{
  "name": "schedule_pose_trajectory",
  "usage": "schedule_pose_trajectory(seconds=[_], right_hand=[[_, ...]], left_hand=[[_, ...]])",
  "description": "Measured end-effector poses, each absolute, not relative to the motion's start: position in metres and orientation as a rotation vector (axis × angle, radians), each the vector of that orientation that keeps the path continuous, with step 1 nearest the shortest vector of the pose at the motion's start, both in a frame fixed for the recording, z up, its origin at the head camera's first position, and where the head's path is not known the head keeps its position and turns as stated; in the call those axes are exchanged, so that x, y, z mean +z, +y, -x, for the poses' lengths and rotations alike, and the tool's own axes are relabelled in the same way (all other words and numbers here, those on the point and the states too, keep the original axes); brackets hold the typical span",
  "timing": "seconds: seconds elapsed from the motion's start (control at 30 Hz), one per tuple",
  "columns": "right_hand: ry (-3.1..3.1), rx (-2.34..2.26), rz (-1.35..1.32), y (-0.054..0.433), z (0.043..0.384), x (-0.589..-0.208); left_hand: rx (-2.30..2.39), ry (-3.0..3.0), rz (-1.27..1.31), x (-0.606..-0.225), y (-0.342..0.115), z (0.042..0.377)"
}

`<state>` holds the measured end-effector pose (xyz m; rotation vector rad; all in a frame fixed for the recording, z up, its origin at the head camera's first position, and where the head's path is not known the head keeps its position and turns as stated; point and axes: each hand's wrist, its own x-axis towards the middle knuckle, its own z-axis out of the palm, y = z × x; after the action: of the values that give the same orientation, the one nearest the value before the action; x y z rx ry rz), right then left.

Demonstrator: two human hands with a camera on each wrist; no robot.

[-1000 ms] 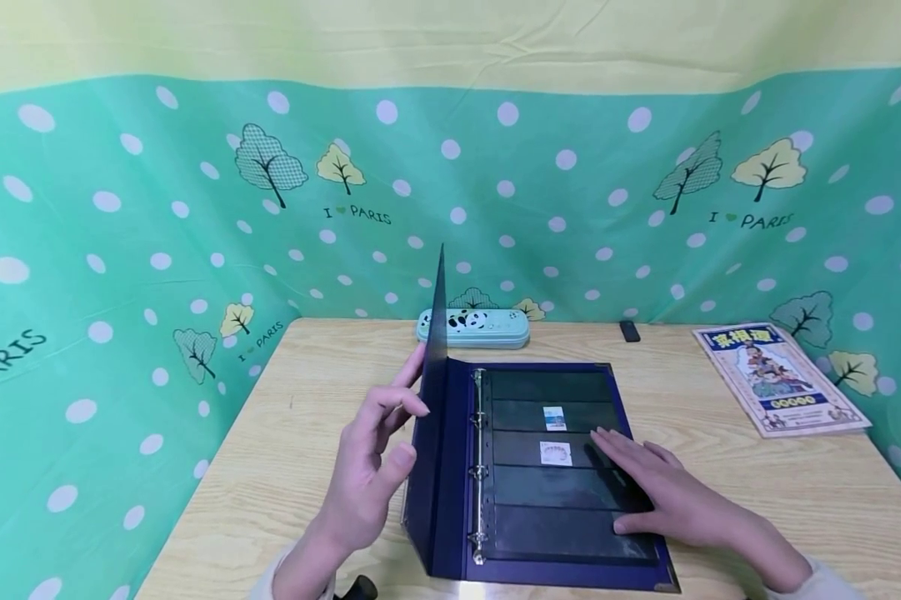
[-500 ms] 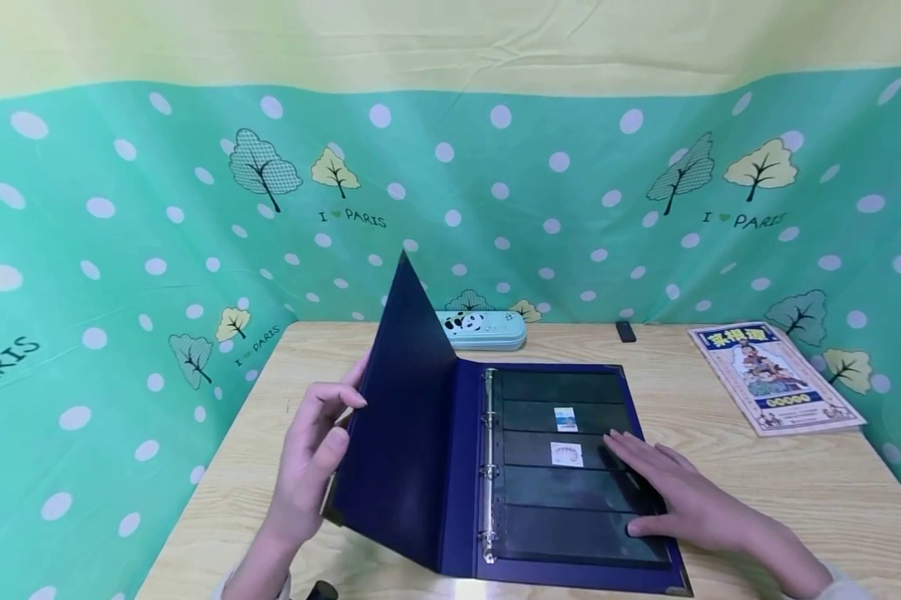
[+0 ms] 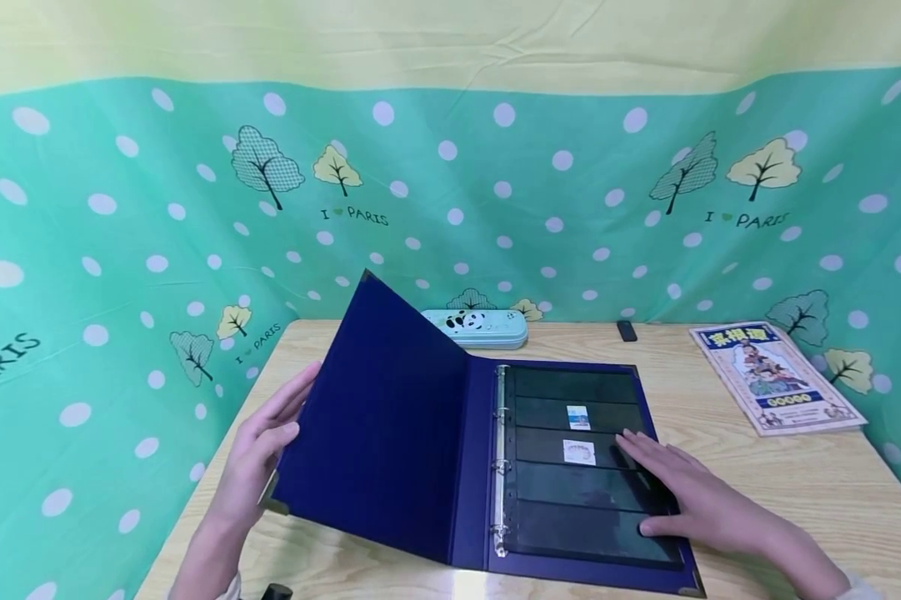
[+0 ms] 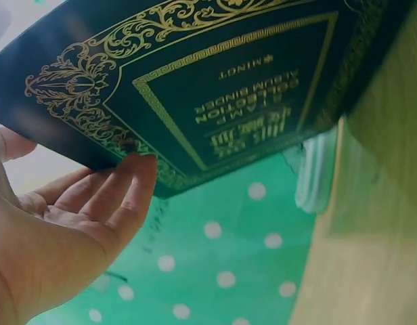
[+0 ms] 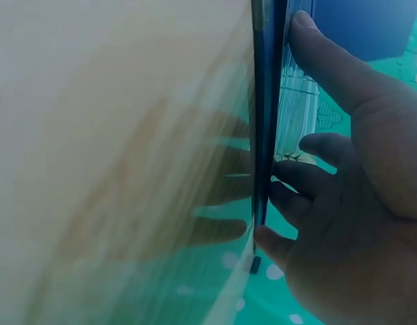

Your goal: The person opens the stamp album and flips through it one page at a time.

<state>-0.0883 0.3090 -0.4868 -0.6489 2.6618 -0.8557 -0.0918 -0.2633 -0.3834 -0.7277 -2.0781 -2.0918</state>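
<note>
A dark blue stamp album (image 3: 476,467) lies on the table with its ring binder opened. My left hand (image 3: 251,454) supports the tilted front cover (image 3: 382,425) from its outer side, fingers extended against it and thumb by the edge. In the left wrist view, gold lettering and scrollwork show on the cover's outer face (image 4: 229,88). My right hand (image 3: 698,500) rests flat on the right side of the black pocket page (image 3: 570,529), fingers spread. Two small stamps sit in its pockets: a blue-and-white stamp (image 3: 578,417) and, below it, a pale stamp (image 3: 579,452).
A light blue panda pencil case (image 3: 488,329) stands behind the album. Farther right lie a small black object (image 3: 627,331) and a printed booklet (image 3: 776,379). A dark round-ended object (image 3: 277,592) shows at the bottom edge. A green dotted cloth (image 3: 570,183) hangs behind the wooden table.
The cover has swung from nearly upright down to the left, with my left hand moving left and lower along with it. The album has shifted slightly right; my right hand stays on the page.
</note>
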Motion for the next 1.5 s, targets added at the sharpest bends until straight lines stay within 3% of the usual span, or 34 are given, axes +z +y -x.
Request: schedule_pose_trajectory(seconds=[0.2,0.6,0.8,1.17,1.5], right_hand=[[2.654,-0.830,0.652,0.314,0.089,-0.485],[2.705,-0.725,0.670,0.321,0.088,-0.480],[2.703,-0.738,0.680,0.321,0.090,-0.480],[2.693,-0.752,0.654,0.321,0.090,-0.478],[2.651,-0.760,0.618,0.315,0.092,-0.473]], left_hand=[[-2.095,-2.208,0.578,-0.397,-0.287,0.092],[-1.839,-2.713,-0.085,-0.420,-0.312,0.090],[-1.569,-3.014,-0.182,-0.433,-0.307,0.093],[-1.007,-3.050,0.111,-0.507,-0.288,0.105],[-0.933,-3.073,0.373,-0.512,-0.248,0.107]])
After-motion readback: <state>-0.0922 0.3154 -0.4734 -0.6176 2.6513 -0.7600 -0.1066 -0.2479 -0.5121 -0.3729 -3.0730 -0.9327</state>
